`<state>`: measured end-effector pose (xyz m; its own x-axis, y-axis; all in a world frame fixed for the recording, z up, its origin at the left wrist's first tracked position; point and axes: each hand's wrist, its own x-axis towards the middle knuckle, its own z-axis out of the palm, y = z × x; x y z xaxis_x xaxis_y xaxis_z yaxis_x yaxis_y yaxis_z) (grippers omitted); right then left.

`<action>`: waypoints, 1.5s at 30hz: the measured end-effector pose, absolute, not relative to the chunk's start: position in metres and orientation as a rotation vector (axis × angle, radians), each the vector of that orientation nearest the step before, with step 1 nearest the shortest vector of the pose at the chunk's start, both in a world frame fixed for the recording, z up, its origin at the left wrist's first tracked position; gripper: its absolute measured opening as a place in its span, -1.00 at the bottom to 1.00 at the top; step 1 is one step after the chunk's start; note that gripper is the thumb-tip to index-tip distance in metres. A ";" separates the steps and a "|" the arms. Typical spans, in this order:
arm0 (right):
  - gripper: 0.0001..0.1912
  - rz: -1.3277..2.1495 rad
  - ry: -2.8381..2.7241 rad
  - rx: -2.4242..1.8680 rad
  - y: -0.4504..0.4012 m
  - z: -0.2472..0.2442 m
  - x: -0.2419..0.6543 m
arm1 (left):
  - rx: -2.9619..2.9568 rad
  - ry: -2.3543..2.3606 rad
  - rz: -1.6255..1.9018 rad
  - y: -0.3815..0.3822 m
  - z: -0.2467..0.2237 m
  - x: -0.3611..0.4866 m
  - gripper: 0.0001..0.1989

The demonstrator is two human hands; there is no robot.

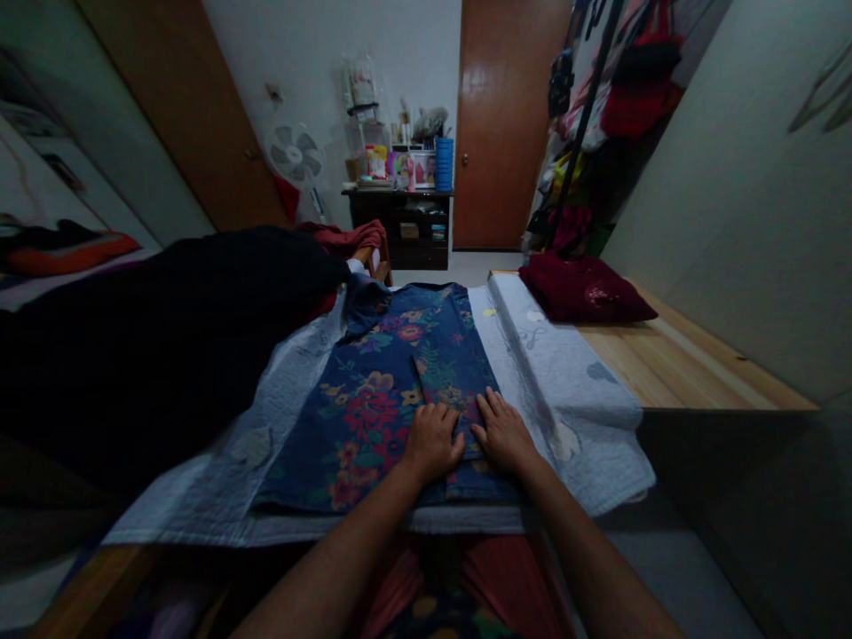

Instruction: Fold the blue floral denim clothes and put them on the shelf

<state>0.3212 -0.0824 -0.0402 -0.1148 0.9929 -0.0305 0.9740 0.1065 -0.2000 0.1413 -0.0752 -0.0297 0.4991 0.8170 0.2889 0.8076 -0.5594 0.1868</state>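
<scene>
Pressing down on a blue floral garment [373, 399] at the center of the frame, two bare hands lie side by side near its lower right edge. The left hand [432, 439] has its grip open, fingers close together; the right hand [502, 432], also open in its grip, spreads its fingers flat, holding nothing. The garment lies on a pale quilted cloth [586, 435], which overlaps a wooden desk [692, 364] at right. A folded maroon garment [579, 288] with a pale design, too small to make out, sits there. Dark fabric [153, 346] fills the left. At upper center, a black cabinet [399, 244] carries packets [376, 161] with unreadable labels, beside a blue container [444, 164].
</scene>
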 end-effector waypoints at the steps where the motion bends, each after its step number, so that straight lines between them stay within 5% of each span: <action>1: -0.31 0.263 -2.242 -2.036 -0.084 -0.038 0.321 | 2.692 1.465 0.539 -0.076 -0.030 0.141 -0.82; 5: -0.41 0.231 -2.247 -1.962 -0.088 -0.032 0.314 | 2.706 1.406 0.584 -0.074 -0.037 0.139 -0.80; 11: -0.44 0.218 -2.290 -1.800 -0.090 -0.041 0.307 | 2.684 1.309 0.527 -0.068 -0.051 0.139 -0.39; 23: -0.42 0.072 -2.260 -1.808 -0.107 -0.057 0.333 | 2.559 1.469 0.324 -0.074 -0.047 0.140 -0.31; 32: -0.48 0.122 -2.207 -1.888 -0.121 -0.049 0.346 | 2.654 1.287 0.488 -0.091 -0.047 0.129 -0.59; 45: -0.48 0.116 -2.326 -1.713 -0.130 -0.052 0.320 | 2.613 1.329 0.371 -0.107 -0.043 0.124 -0.44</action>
